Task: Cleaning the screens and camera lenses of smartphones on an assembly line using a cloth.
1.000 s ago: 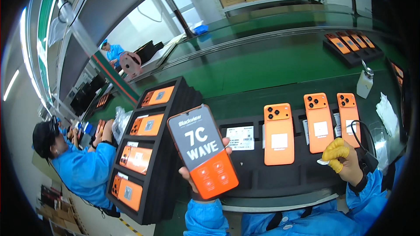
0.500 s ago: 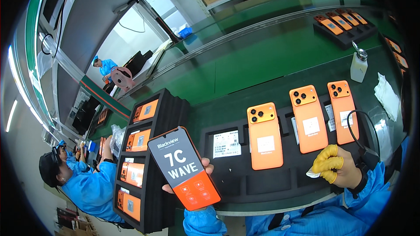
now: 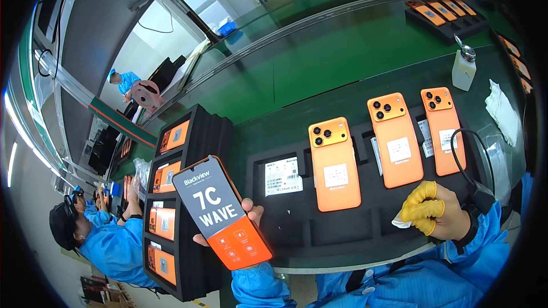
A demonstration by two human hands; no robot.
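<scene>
My left hand (image 3: 254,213) holds a smartphone (image 3: 221,212) upright, its grey-and-orange printed front toward me. Its fingers wrap the phone's edges; the palm is hidden behind it. On my right hand (image 3: 444,212), yellow finger cots cover several fingertips, pinched on a small white wipe (image 3: 402,222). That hand hovers over the right front of a black foam tray (image 3: 337,232). Three orange phones lie back-up in the tray: one in the middle (image 3: 337,185), one further right (image 3: 402,166) and one at the right (image 3: 447,157). A white label sheet (image 3: 283,177) fills the left slot.
Stacked black foam trays (image 3: 214,137) with orange phones stand at the left. A pump bottle (image 3: 464,69), a crumpled white cloth (image 3: 503,111) and a black cable (image 3: 482,151) are at the right. Another phone tray (image 3: 442,29) sits far right. A co-worker (image 3: 108,245) in blue works at the left.
The whole view has shifted slightly, so the tray, phones and bench appear a little further left and higher. Both hands keep the same holds.
</scene>
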